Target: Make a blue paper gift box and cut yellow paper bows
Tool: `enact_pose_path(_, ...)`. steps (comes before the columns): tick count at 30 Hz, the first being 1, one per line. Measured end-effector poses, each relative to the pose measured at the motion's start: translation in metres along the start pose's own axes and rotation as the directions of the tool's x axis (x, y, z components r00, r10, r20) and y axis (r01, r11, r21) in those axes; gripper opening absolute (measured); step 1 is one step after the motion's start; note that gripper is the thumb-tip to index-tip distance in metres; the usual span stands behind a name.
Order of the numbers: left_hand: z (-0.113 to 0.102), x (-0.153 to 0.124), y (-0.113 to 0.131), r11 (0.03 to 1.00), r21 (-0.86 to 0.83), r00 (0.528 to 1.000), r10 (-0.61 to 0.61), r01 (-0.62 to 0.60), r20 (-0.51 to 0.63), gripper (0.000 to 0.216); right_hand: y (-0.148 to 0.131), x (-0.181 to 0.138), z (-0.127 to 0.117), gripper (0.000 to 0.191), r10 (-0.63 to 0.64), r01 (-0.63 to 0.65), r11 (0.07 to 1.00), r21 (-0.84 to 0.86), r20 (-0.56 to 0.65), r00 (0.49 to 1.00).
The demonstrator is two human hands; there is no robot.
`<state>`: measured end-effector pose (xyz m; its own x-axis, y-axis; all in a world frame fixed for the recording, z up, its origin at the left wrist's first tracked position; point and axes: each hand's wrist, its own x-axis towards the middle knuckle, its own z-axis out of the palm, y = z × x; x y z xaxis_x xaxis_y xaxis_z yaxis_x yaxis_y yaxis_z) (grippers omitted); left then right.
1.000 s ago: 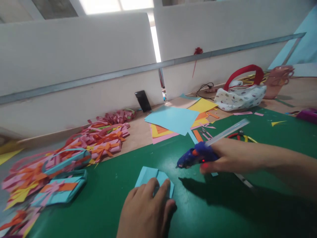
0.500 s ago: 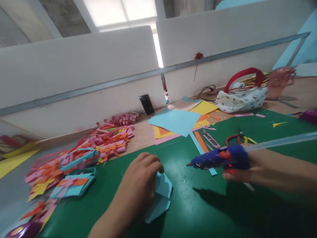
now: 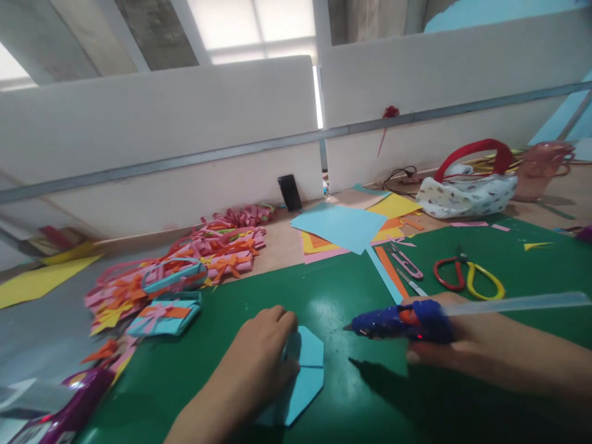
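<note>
We see bright daylight pouring from the blown-out ceiling panels [image 3: 252,24]; it leaves a pale glare on the green mat [image 3: 330,305] and a dark shadow under the right hand [image 3: 462,345]. Edges bow outward, and near corners look soft and slightly smeared

White partition panels [image 3: 176,117] w/ grey metal rail [image 3: 185,161] across back of wooden bench [image 3: 277,246]. Green mat [image 3: 509,259] covers near side. Bright skylight [image 3: 250,21] overhead btwn concrete ceiling beams. Blue wall section [image 3: 573,117] far right. Narrow lit gap btwn panels.
</note>
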<state>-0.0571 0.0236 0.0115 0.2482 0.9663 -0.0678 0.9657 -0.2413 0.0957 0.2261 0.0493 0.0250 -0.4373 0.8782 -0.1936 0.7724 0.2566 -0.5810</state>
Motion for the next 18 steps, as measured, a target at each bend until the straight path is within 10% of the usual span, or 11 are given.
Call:
enact_pose_path(9, 0.006, 0.003, -0.011, 0.996, -0.068, 0.998, 0.062, -0.061, 0.002, 0.019, -0.034, 0.002, 0.012, 0.032, -0.031, 0.031, 0.999, -0.009, 0.065, 0.997)
enact_pose_path(18, 0.015, 0.01, -0.008, 0.969, -0.199, 0.983, -0.163, 0.143, -0.083, 0.023, -0.061, 0.018, 0.018, 0.028, -0.145, 0.154, 0.982, -0.113, 0.086, 0.986)
